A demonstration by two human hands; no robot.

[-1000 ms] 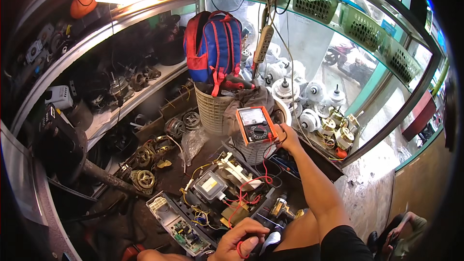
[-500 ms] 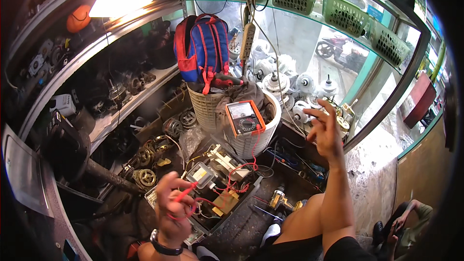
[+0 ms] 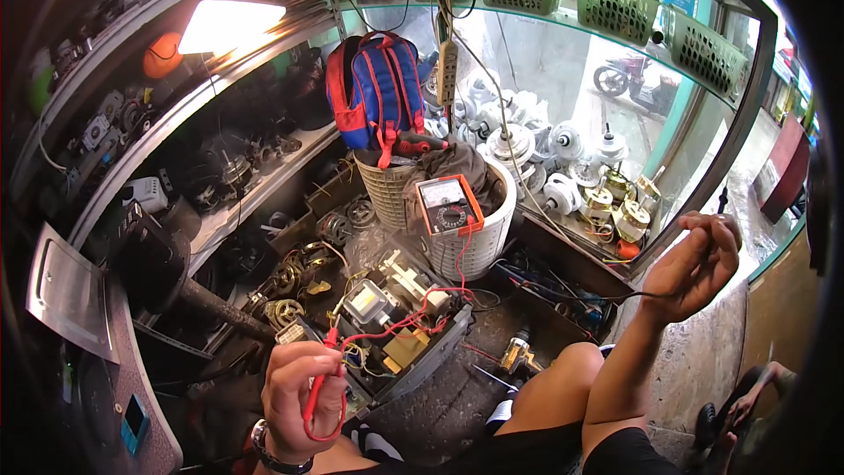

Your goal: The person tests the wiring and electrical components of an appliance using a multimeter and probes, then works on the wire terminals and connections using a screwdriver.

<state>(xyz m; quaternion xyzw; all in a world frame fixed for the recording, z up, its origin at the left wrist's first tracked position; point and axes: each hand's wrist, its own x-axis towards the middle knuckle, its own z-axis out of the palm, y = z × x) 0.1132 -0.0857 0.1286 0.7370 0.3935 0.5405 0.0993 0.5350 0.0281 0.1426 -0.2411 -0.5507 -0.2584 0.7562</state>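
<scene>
My left hand (image 3: 297, 391) is closed around a red test probe (image 3: 331, 339), whose lead loops below the fingers. That lead runs over an opened appliance chassis (image 3: 431, 352) with loose wires and a grey-lidded box (image 3: 369, 302) toward the multimeter (image 3: 450, 205). The multimeter, orange-framed with a needle scale, leans on dark cloth on top of a white basket (image 3: 466, 251). Raised at the right, my right hand (image 3: 692, 273) has its fingers curled around a black test probe (image 3: 723, 201); its black lead trails left. Neither hand touches the chassis.
A yellow-black power drill (image 3: 520, 354) and a screwdriver (image 3: 494, 377) lie on the floor by my leg. A blue-red backpack (image 3: 378, 92) sits on another basket. White motor parts (image 3: 563, 145) crowd the window ledge. Another person's hands (image 3: 743, 409) show at lower right.
My right hand has moved right and now shows a black probe and lead. My left hand has shifted slightly down and left, its red probe now more upright. The view has also shifted.
</scene>
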